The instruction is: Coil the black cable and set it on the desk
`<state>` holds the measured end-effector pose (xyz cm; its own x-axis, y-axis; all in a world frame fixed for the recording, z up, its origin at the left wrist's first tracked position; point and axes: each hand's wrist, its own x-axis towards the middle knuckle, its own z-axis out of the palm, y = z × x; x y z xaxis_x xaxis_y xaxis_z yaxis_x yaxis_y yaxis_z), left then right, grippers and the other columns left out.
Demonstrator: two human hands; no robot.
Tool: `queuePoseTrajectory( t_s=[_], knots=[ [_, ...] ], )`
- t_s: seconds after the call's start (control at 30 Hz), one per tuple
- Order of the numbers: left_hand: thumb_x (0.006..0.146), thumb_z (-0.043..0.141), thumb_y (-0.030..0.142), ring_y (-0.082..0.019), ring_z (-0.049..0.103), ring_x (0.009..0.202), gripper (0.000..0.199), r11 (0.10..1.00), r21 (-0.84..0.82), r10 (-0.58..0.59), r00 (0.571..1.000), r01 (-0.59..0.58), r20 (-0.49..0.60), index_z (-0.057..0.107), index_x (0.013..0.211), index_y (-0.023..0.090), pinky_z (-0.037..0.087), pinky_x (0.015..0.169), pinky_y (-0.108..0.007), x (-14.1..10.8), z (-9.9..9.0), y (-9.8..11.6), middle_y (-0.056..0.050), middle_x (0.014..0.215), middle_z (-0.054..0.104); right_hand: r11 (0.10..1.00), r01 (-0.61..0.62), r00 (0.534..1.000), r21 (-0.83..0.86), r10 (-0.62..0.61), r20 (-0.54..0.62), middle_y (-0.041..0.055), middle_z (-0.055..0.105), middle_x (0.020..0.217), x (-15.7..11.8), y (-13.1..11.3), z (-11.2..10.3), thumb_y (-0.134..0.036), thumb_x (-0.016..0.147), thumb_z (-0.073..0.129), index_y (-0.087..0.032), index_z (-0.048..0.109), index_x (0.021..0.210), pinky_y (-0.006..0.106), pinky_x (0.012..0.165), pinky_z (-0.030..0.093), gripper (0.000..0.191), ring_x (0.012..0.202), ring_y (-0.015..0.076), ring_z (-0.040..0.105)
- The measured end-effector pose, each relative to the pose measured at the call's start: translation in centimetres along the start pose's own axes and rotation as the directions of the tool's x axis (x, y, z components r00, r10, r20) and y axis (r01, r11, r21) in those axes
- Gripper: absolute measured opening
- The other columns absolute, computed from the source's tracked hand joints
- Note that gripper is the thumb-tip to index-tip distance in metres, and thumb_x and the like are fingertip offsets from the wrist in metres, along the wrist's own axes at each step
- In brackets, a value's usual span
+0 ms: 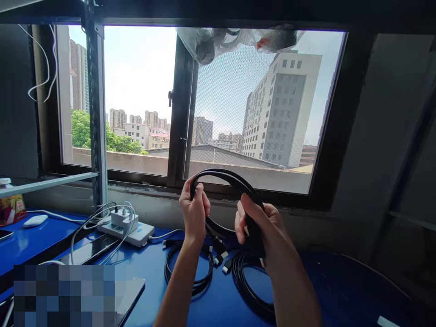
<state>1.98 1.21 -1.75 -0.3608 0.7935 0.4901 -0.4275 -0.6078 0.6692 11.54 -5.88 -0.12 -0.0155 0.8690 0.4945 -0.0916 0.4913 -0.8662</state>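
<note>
A black coiled cable [226, 175] is raised above the blue table, its loop arching between my two hands. My left hand [194, 206] is closed round the loop's left side, the thumb pressed on it. On the right side, my right hand [264, 220] grips the bundled strands, with the thumb across them. A plug end [220, 255] hangs just below the loop. Two more coiled black cables lie on the table below: one coil [165, 268] by my left forearm and another coil [243, 284] partly hidden behind my right forearm. Their metal plug tips show.
A white power strip [145, 234] with chargers and tangled cords stands at the left on the blue table [218, 304]. Nearer lies a flat dark device [134, 290], partly pixelated over. A white mouse [36, 221] is farther left. A metal shelf post [97, 113] rises before the window.
</note>
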Motion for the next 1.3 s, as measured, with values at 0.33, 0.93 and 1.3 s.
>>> queuePoseTrajectory(
  t_s=[0.33,0.93,1.3],
  knots=[
    [0.085,0.042,0.035,-0.011,0.046,0.029,0.023,0.922,0.377,-0.165,0.969,0.086,0.182,0.050,0.095,0.016,0.034,0.033,-0.016,0.9,-0.9,-1.0,0.011,0.033,0.040,0.976,0.087,0.994,-0.201,-0.074,0.075,0.0003,0.056,0.052,0.2,0.5,-1.3,-0.048,0.070,0.064,-0.016,0.057,0.053,0.021,0.049,0.043,0.036,0.046,0.0102,0.054],
    [0.069,0.060,0.009,-0.012,0.052,0.038,0.018,0.470,0.846,-0.532,0.845,0.253,0.043,0.052,0.082,0.018,0.041,0.042,-0.020,4.6,-7.7,-3.8,0.009,0.043,0.047,0.568,-0.149,0.984,-0.809,0.168,-0.063,0.0015,0.065,0.107,4.5,10.4,-0.8,-0.016,0.090,0.051,-0.025,0.063,0.117,0.029,0.082,0.048,0.031,0.054,0.0063,0.059],
    [0.060,0.069,0.023,-0.020,0.056,0.057,0.022,0.356,0.930,-0.521,0.847,0.098,0.110,0.048,0.053,0.023,0.041,0.053,-0.027,4.8,-11.8,-7.7,0.003,0.045,0.046,0.430,-0.207,0.917,-0.879,0.397,-0.022,0.0080,0.057,0.116,3.8,17.9,0.6,-0.029,0.091,0.056,-0.016,0.059,0.110,0.041,0.091,0.047,0.024,0.105,0.0196,0.056]
  ],
)
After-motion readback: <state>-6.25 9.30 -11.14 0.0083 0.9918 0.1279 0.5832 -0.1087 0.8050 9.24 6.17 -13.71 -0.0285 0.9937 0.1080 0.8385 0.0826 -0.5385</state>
